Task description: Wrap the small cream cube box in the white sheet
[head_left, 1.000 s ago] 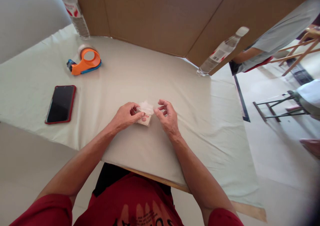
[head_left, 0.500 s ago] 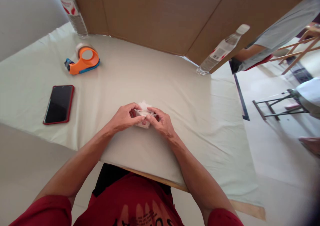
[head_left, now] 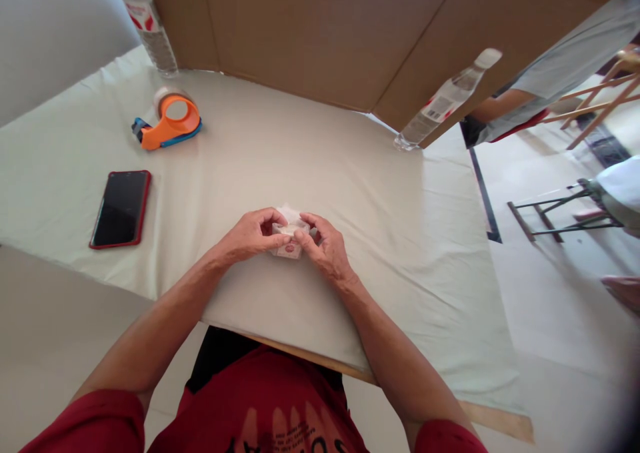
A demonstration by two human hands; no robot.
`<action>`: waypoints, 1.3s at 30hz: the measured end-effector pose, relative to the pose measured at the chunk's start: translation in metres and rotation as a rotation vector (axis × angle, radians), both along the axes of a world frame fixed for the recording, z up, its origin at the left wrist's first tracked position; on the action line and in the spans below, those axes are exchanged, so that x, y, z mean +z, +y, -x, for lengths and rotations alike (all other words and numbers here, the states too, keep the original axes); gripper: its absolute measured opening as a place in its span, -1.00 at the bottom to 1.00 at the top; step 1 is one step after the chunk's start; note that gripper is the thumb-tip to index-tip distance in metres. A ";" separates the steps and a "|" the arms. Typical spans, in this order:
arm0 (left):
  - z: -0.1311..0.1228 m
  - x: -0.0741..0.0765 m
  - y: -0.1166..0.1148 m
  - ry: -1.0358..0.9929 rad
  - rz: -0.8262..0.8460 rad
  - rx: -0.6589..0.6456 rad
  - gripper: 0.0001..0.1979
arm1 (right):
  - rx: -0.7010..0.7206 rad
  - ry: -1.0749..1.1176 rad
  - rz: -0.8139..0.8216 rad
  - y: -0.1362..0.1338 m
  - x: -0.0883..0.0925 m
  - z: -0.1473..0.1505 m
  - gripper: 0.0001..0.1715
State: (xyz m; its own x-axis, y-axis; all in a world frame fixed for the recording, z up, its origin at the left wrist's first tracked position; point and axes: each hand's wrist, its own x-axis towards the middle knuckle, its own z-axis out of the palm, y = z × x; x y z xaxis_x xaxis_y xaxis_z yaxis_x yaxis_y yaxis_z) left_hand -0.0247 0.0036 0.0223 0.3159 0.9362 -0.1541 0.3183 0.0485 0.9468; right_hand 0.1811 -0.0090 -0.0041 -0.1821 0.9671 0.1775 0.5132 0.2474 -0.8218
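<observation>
Close to the table's near edge stands a small white box (head_left: 289,247) with a reddish mark on its front and a pale flap raised at its back. My left hand (head_left: 255,235) grips it from the left, thumb at the front rim and index finger at the top opening. From the right, my right hand (head_left: 327,245) holds the other side, its thumb on the front rim and its fingers curled behind. What lies inside the box is too small to make out.
To the left lie a black phone in a red case (head_left: 121,209) and an orange-and-blue tape dispenser (head_left: 173,121). Two water bottles (head_left: 153,33) stand by a tall cardboard panel (head_left: 310,33). Beyond the right edge are another person's arm (head_left: 500,104) and a folding stool (head_left: 560,209).
My fingers have shifted slightly at the box's top, and its opening and front show a little more. The box stays in nearly the same place.
</observation>
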 end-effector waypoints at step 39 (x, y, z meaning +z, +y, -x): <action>0.002 0.003 0.001 -0.028 0.112 -0.104 -0.61 | 0.104 -0.055 -0.001 -0.002 0.006 0.001 -0.53</action>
State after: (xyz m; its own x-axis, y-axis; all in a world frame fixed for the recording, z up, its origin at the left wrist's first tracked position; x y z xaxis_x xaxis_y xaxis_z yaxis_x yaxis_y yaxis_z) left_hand -0.0270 0.0047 0.0248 0.4158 0.8758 -0.2451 0.3003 0.1222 0.9460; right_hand 0.1806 -0.0107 0.0018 -0.2914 0.9423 0.1650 0.5292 0.3024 -0.7928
